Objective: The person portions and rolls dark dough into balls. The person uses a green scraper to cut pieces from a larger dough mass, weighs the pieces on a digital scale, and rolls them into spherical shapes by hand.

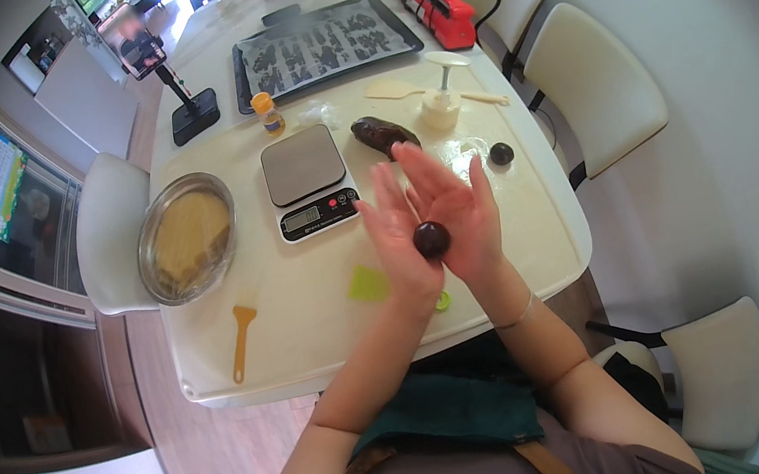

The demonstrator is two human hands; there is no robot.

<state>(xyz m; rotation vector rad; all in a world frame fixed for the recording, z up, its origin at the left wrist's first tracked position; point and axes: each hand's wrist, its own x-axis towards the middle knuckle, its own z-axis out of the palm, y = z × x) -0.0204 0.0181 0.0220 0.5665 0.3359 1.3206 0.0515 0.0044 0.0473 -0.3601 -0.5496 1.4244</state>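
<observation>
Over the table, my left hand (397, 238) and my right hand (459, 219) are side by side, palms up and fingers extended. A glossy dark brown dough-like ball (432, 240) rests between the heels of both palms. Just beyond my fingertips is a larger dark brown lump (383, 133) of similar look. Another dark ball (502, 154) sits to the right on the pale work mat (270, 309). A digital kitchen scale (303, 165) with a bare plate stands left of my hands. Partly hidden by my left wrist lies a green scraper (367, 283).
At left is a metal bowl (187, 239) of yellow dough under plastic film. A spatula (244, 343), an orange-capped bottle (268, 114) and a plunger mould (443, 100) are on the mat. Farther back are a paper-lined baking tray (323, 49), a phone stand (194, 116) and a red bundle (436, 6).
</observation>
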